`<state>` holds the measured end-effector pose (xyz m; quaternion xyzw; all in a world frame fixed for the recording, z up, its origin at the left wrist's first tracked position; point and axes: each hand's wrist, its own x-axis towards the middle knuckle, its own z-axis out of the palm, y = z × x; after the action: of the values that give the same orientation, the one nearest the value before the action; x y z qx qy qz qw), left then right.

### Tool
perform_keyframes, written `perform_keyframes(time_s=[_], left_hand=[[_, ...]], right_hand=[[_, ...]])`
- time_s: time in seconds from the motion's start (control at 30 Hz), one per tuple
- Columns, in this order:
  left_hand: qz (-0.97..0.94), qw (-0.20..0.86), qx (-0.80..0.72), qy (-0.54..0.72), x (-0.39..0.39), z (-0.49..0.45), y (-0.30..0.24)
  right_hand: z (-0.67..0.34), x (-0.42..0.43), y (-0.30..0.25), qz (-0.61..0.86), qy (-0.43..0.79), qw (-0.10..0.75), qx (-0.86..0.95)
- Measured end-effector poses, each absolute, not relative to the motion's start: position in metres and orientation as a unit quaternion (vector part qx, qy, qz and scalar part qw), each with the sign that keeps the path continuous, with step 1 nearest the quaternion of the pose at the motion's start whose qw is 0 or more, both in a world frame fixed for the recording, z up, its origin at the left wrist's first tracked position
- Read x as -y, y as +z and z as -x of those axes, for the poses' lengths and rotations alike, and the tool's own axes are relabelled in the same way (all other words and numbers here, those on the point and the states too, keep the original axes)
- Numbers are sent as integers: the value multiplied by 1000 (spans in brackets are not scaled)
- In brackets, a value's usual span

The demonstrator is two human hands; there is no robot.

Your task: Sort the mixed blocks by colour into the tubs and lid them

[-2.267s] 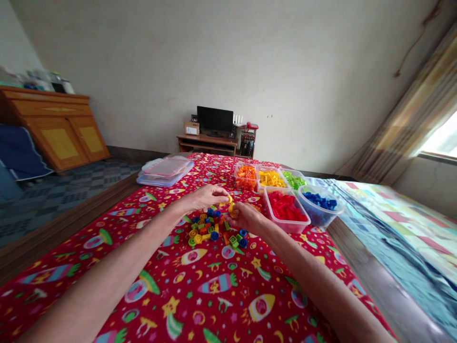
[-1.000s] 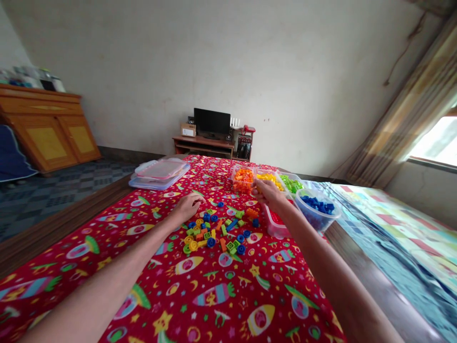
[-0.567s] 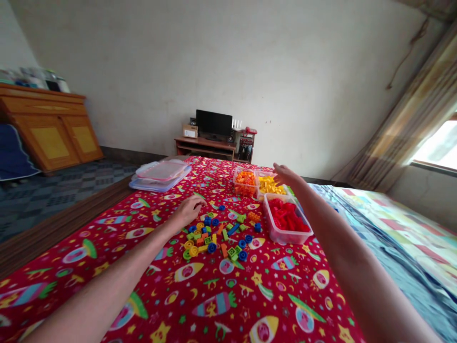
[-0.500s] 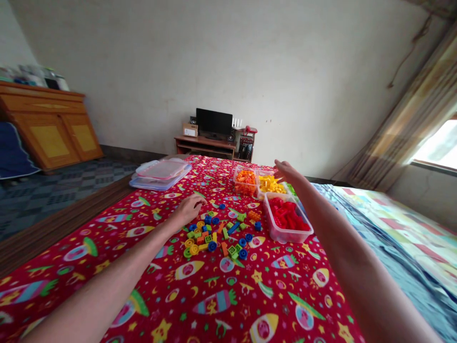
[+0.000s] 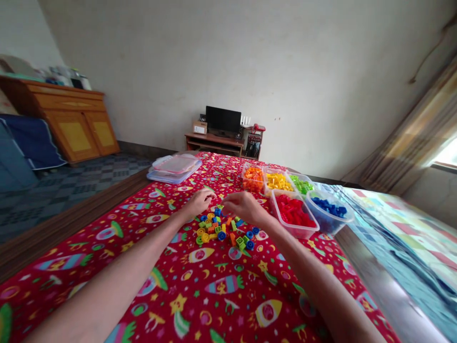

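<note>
Both my hands are over the far side of a loose pile of building blocks (image 5: 218, 230), small blue, green, yellow and orange pieces on a red patterned cloth. My left hand (image 5: 200, 202) is at the pile's far left edge, its fingers curled inward; anything between them is hidden. Beside it, fingers pointing left, my right hand (image 5: 246, 207) is bent down over the back of the pile, covering some pieces. Its fingers are closed together, and I cannot make out what they hold. A gap separates the two hands.
Right of the pile stand tubs of red blocks (image 5: 294, 210), blue blocks (image 5: 329, 207), yellow blocks (image 5: 278, 182), orange blocks (image 5: 254, 176) and green blocks (image 5: 302, 184). Stacked plastic lids (image 5: 174, 166) lie at the back left. A bed (image 5: 400, 238) adjoins on the right.
My right hand has come back from above the tubs to the block pile, close to my left hand. The left hand stays near the pile's far edge. The view has turned slightly right.
</note>
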<state>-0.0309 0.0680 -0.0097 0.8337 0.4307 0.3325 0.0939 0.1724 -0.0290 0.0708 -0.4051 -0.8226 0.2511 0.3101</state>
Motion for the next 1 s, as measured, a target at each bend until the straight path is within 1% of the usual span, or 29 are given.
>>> perform_keyframes(time_s=[0.1,0.17,0.23,0.3,0.37,0.43,0.53,0.67,0.9,1.0], left_hand=[[-837,173,-454,253,-68,43,7],[-835,242,-464,167,-67,52,23],[-839,293,-451,83,-65,58,38],[-843,323,-430,36,-61,58,46],[-845,325,-424,17,-57,52,47],[-846,310,-434,7,-56,44,43],[-847,295,-441,-5,-56,37,37],[-860,289,-420,-17,-55,35,39],[-869,256,-423,-26,-49,31,44],[-870,248,-425,-21,-51,31,43]], right_hand=[[-148,43,55,406,173,235,866],[-143,48,52,403,166,197,878],[-143,52,49,373,165,174,896],[-143,56,44,322,134,158,924],[-140,60,37,280,72,144,946],[-134,63,30,271,15,123,954],[-130,64,25,285,-18,86,954],[-141,54,30,340,-16,68,938],[-164,36,34,423,47,113,898],[-172,31,35,461,55,122,877]])
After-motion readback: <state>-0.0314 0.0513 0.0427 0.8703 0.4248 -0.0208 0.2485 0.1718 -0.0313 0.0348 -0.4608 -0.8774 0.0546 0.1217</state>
